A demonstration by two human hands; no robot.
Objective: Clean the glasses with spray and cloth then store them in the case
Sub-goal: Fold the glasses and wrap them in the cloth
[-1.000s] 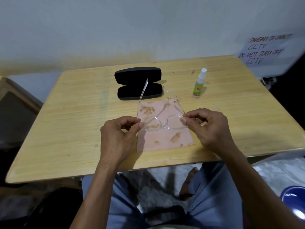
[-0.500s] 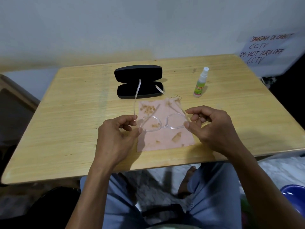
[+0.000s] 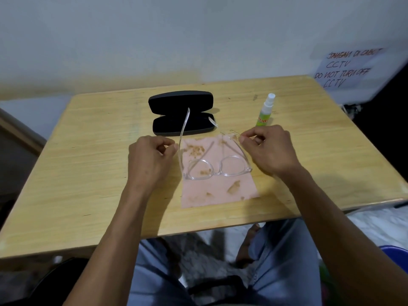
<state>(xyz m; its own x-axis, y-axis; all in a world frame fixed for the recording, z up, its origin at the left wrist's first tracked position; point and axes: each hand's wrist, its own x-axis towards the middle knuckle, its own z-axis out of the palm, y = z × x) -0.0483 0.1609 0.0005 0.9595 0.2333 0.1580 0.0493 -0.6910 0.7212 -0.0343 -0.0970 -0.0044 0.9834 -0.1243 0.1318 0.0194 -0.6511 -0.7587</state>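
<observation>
Clear-framed glasses [image 3: 217, 170] hover low over a pink cloth [image 3: 220, 191] with brown marks, lenses toward me and both temples unfolded toward the case. My left hand [image 3: 150, 162] pinches the left temple about midway along it. My right hand [image 3: 270, 149] pinches the right temple near the cloth's far right corner. Whether the lens front touches the cloth I cannot tell. An open black case [image 3: 181, 107] lies just beyond the cloth. A small green spray bottle [image 3: 265, 113] with a white top stands upright to the case's right.
Everything sits on a light wooden table [image 3: 88, 173] pushed against a pale wall. A handwritten paper sign [image 3: 346, 67] hangs at the far right. My knees show below the table's front edge, and a blue object [image 3: 397, 255] lies on the floor at right.
Both hands have slid from the front corners of the frame back along the temples, away from me. The glasses now sit lower over the cloth, a little farther from me.
</observation>
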